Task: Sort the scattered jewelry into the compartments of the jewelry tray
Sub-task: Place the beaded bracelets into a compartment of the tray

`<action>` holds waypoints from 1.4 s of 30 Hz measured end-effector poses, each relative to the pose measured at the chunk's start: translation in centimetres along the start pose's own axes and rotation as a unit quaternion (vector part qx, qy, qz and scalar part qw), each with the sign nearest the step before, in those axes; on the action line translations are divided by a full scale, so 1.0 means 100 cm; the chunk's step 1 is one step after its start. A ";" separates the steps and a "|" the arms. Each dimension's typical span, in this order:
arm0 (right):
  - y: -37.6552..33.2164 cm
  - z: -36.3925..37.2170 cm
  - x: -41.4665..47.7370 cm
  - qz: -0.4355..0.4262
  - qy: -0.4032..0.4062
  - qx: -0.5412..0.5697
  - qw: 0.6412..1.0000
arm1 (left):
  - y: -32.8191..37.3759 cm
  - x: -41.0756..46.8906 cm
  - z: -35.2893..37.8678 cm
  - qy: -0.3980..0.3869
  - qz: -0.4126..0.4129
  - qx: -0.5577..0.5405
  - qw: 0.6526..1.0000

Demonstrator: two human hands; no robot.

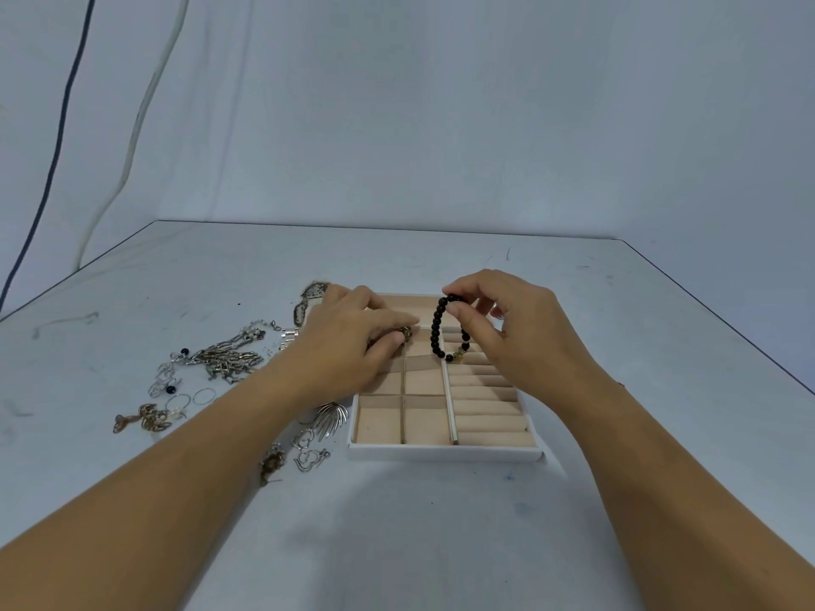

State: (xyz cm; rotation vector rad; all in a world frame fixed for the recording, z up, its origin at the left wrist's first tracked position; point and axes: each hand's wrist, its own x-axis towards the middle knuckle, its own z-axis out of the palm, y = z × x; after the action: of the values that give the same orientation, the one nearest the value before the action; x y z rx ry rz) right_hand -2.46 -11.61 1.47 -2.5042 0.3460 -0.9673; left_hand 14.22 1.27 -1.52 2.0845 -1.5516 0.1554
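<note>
**Sorting barely begun**

The right hand (pixel 516 328) pinches a black bead bracelet (pixel 436 332) above the tray's (pixel 445 454) 12 o'clock end. The left hand (pixel 353 332), fingers curled, pinches a small brown piece (pixel 405 333) there too. The near compartments look bare. Most jewelry (pixel 220 359) lies on the counter (pixel 397 522) at the tray's 9 o'clock.

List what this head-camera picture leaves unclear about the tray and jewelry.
Head view: left hand covers the jewelry tray's far left compartments; contents hidden.
Head view: brass piece pinched by the left hand, mostly covered; type unclear.
Head view: silver pile too small to count.
Head view: right hand pinches the black bracelet, hiding its top beads.
</note>
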 end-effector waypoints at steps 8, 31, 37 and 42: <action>-0.001 -0.001 -0.001 0.009 0.000 -0.003 1.000 | -0.005 -0.001 -0.004 -0.004 0.026 -0.014 1.000; -0.016 0.010 0.009 -0.007 0.032 0.057 0.998 | -0.053 -0.062 -0.033 -0.067 -0.020 0.018 0.997; -0.025 0.024 0.020 0.019 0.034 0.107 0.994 | -0.051 -0.061 -0.030 -0.080 -0.010 0.013 0.997; -0.029 0.037 0.026 0.031 0.031 0.117 0.992 | -0.053 -0.063 -0.026 -0.085 -0.005 0.021 0.996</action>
State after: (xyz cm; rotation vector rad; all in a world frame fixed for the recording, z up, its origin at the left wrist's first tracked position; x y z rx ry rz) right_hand 2.23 -8.93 1.91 -2.2434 0.3078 -1.0007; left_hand 17.55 8.93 -3.63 2.1865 -1.6485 0.0072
